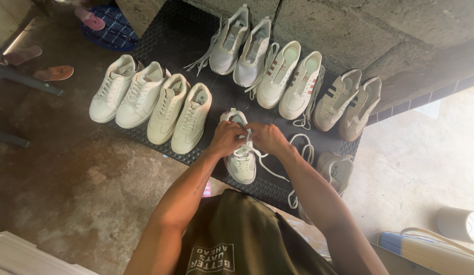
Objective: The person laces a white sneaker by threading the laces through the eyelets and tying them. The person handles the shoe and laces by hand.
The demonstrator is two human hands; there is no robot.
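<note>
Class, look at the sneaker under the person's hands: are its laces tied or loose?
Loose: a white lace trails off the sneaker onto the black mat while both hands work at its tongue.

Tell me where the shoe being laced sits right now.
In the head view, the shoe lies centre-frame on the black mat, under both hands, right of the cream pair.

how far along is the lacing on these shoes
Looks done: the four cream shoes on the left of the black mat appear laced. In hand: the left hand and right hand both work the lace on the grey-white shoe in front. Likely left: its partner to the right lies with a loose lace, and laces trail loose from the back-row pairs.
</note>
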